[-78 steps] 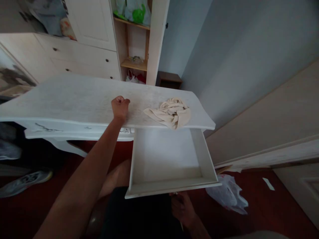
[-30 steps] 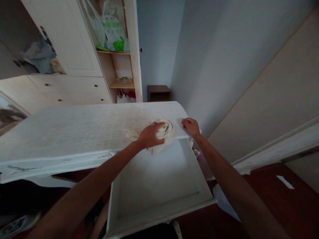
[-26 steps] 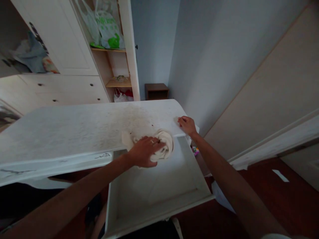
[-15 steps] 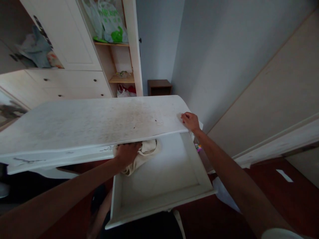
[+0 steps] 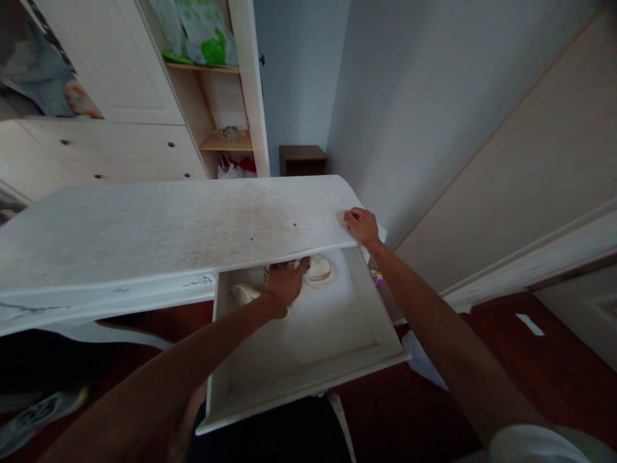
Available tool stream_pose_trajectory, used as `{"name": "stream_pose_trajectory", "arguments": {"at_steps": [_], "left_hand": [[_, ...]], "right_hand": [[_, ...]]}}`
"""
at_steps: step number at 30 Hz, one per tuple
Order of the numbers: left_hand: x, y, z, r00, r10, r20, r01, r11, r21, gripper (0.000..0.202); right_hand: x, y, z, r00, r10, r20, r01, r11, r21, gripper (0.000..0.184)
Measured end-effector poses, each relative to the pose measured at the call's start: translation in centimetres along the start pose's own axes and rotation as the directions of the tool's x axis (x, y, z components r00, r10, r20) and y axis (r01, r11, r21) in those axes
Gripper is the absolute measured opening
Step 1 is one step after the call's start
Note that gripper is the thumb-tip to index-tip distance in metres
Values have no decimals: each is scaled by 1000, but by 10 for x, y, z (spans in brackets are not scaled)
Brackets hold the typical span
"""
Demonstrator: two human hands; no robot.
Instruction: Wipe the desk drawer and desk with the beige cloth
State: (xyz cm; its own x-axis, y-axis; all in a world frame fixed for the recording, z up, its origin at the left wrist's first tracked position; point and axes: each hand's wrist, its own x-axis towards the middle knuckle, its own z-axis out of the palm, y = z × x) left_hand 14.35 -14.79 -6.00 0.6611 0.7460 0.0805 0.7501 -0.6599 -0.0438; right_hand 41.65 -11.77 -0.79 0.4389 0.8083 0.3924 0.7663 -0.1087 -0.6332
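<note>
While my left arm stretches forward from the lower left, my left hand (image 5: 284,283) lies palm down inside the open drawer (image 5: 308,347), at its back under the tabletop (image 5: 159,225) edge, fingers curled and pressing on the cloth (image 5: 315,269). That cream cloth is bunched in a rumpled heap on the drawer floor, part showing left of my hand and part to its right. Further right, my right arm reaches up from the lower right corner, and my right hand (image 5: 361,225) rests loosely bent on the tabletop's right front corner, fingertips touching the surface, holding nothing.
</note>
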Motion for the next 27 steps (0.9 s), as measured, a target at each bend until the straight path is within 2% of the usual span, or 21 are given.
{"name": "stream_pose_trajectory", "arguments": {"at_steps": [3,7,10,13,16,19,23,25,27], "left_hand": [[17,39,7,1000,-14,-28,12,998,-63,53],[33,82,11,998,43,-50,-50,989,-142,53],[37,89,8,995,83,-49,-91,978,-190,49],[33,78,2,978,210,-21,-209,956,-207,43],[20,72,-6,915,402,26,-388,897,-214,37],[3,84,-10,840,539,51,-522,832,-189,41],[-14,110,-7,778,625,69,-604,773,-193,62],[-19,114,-5,751,656,69,-635,747,-198,60],[-22,111,-3,709,702,64,-682,706,-192,56]], "right_hand": [[0,2,0,1000,-27,-11,27,1000,-5,31],[0,4,-1,999,-51,-19,51,999,10,32],[-1,4,-1,999,-50,-18,51,998,29,31],[-1,3,0,999,-42,-26,42,999,26,30],[-1,2,0,999,-36,-40,37,999,22,30],[0,1,-1,999,-36,-29,36,999,16,30],[1,2,-2,999,-39,-18,39,999,15,29],[1,2,-2,999,-49,-22,49,999,6,29],[1,2,-2,998,-63,-20,64,998,10,28]]}}
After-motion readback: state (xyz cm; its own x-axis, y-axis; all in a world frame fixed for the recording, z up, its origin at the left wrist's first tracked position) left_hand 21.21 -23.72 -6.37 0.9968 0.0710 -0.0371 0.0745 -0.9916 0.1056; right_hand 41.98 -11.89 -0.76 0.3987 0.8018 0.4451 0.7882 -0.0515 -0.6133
